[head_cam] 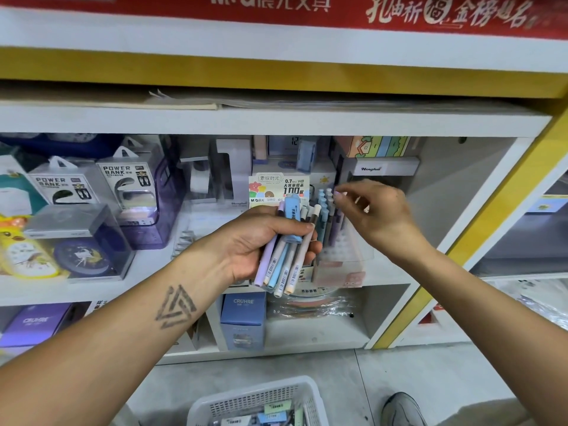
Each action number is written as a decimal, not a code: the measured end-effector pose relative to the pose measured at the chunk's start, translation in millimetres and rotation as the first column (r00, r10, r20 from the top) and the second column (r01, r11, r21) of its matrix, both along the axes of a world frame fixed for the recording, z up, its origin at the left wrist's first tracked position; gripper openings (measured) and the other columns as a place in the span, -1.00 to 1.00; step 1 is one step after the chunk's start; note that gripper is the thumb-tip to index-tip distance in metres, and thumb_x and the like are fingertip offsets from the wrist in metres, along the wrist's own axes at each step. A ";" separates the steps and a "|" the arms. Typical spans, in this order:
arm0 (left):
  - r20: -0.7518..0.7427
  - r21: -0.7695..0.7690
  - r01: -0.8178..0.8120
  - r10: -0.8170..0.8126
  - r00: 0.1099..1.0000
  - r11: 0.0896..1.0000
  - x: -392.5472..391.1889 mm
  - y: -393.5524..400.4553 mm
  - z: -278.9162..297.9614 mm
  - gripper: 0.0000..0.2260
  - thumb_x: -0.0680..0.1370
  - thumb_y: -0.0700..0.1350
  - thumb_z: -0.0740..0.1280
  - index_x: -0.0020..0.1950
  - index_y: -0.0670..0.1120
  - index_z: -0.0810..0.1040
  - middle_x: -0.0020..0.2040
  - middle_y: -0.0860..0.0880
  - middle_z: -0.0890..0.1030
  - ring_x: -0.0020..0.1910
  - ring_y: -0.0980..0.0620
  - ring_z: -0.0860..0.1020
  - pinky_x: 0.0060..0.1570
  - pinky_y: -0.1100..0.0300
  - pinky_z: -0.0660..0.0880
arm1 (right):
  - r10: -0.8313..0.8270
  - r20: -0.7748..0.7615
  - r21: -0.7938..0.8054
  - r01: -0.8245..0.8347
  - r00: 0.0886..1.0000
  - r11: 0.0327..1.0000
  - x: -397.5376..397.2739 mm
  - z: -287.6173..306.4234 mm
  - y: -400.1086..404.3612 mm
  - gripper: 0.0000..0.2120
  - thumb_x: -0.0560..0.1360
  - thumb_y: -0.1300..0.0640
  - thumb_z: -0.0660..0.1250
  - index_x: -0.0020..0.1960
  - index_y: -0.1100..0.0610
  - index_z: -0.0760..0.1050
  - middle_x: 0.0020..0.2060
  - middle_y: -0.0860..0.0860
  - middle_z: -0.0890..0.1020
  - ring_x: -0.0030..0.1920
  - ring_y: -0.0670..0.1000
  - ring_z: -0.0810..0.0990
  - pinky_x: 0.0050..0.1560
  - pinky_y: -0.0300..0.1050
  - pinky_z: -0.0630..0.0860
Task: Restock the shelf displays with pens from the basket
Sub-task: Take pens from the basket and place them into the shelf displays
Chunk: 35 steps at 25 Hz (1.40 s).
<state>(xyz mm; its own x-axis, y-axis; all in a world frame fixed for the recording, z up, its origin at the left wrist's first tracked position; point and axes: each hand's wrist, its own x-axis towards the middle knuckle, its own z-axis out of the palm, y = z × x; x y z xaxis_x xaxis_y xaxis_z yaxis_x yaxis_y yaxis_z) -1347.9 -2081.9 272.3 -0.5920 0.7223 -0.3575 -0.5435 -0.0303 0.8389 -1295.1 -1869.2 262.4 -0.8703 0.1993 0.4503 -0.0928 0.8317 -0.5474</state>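
Note:
My left hand [261, 241] grips a bundle of several pastel pens [284, 265], purple, blue and cream, with a small blue box among them, held in front of the middle shelf. My right hand [375, 210] reaches to the pen display [329, 222] on that shelf, fingertips pinching the top of a pale purple pen [337, 195] standing in the upper row. The display holds several blue and purple pens upright in a clear tiered stand. The white basket [215, 404] sits on the floor below, with small boxes and pens inside.
Power bank boxes [126, 192] and clock boxes [83, 241] fill the shelf's left side. A grey Henghui box [381, 170] stands behind the display. Blue boxes [242, 321] occupy the lower shelf. A yellow post [461, 253] frames the right side. A shoe [402, 410] is on the floor.

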 end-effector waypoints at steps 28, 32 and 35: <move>0.037 0.009 -0.038 0.037 0.999 0.999 -1.9 8.6 -4.0 -0.86 0.49 -0.45 0.32 0.03 -0.33 0.56 -0.09 -0.33 0.67 -0.09 -0.26 0.70 -0.24 -0.01 0.64 | 0.019 0.007 0.164 -0.020 1.000 0.986 1.6 -8.3 24.5 -0.92 0.60 0.25 0.28 -0.08 0.17 0.47 -0.29 0.07 0.62 -0.24 0.07 0.64 -0.20 0.08 0.61; 0.050 0.034 -0.030 0.028 0.998 0.999 -0.9 8.2 -4.3 -0.86 0.49 -0.45 0.33 0.02 -0.33 0.57 -0.08 -0.34 0.67 -0.07 -0.28 0.69 -0.23 -0.03 0.64 | 0.037 0.034 0.232 -0.044 0.999 0.972 -3.6 -10.7 23.8 -0.88 0.58 0.25 0.33 -0.07 0.23 0.63 -0.24 0.10 0.65 -0.20 0.13 0.62 -0.14 0.02 0.54; 0.055 0.058 -0.012 0.009 0.998 0.998 0.0 8.0 -4.9 -0.87 0.49 -0.45 0.33 -0.07 -0.32 0.64 -0.06 -0.35 0.66 -0.03 -0.30 0.68 -0.21 -0.04 0.64 | -0.050 0.065 0.375 0.022 0.997 0.927 -4.0 -9.8 20.1 -0.79 0.60 0.20 0.33 0.18 0.20 0.65 -0.03 0.15 0.59 -0.09 0.18 0.57 -0.07 0.03 0.51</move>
